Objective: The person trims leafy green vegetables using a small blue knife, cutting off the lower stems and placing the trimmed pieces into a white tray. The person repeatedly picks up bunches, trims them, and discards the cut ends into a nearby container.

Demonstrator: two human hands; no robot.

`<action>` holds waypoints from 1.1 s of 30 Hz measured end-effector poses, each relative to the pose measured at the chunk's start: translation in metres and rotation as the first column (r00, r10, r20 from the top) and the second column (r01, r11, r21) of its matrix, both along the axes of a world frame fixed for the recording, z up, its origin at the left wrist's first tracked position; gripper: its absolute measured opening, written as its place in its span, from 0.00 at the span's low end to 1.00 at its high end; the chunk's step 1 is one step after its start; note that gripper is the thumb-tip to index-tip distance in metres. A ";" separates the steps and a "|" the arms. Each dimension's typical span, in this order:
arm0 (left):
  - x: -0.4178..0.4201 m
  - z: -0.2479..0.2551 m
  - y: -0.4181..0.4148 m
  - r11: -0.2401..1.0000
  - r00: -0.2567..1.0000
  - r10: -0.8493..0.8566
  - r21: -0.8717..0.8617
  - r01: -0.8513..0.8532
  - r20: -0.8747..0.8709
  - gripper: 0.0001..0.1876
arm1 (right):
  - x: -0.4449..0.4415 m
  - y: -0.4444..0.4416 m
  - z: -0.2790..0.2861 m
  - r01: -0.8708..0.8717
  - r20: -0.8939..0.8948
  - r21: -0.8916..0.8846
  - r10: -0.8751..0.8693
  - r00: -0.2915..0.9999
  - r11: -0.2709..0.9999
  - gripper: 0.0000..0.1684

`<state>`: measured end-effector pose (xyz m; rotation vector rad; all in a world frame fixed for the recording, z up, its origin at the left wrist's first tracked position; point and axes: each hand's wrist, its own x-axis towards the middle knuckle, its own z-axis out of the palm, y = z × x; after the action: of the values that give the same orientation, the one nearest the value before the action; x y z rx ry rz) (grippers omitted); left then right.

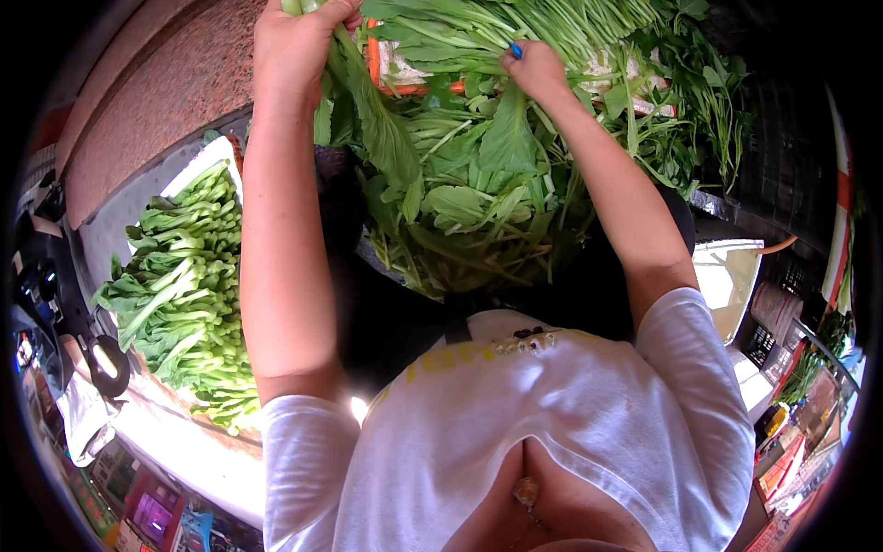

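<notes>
My left hand (307,27), at the top edge of the view, is closed around the pale stem of a leafy green vegetable (376,117) whose leaves hang down. At the upper centre, my right hand (539,67) grips a small blue object (515,50), only partly visible; what else its fingers hold cannot be made out. A large green leaf (510,134) hangs just below that hand. Long-stemmed greens (572,27) lie in a row behind my hands on a pale, orange-edged surface (407,88). Beneath my hands is a heap of loose leaves and stems (469,207).
Stacked leafy stalks (200,297) lie at the left beside a reddish stone slab (172,96). Dark green herbs (717,103) hang at the upper right, near a black crate (779,152). A pale container (728,283) stands right of my right arm.
</notes>
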<state>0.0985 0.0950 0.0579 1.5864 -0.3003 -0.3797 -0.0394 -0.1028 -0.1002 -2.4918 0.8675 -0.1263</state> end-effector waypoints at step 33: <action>-0.024 -0.008 -0.023 0.808 0.774 -0.587 -0.117 0.577 -0.239 0.11 | -0.056 -0.040 0.040 -0.231 -0.204 0.067 0.240 0.949 0.971 0.24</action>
<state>0.0741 0.0723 0.0502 1.3553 -0.5923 -1.0575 -0.0950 -0.1424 -0.0602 -2.5783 0.6374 0.2400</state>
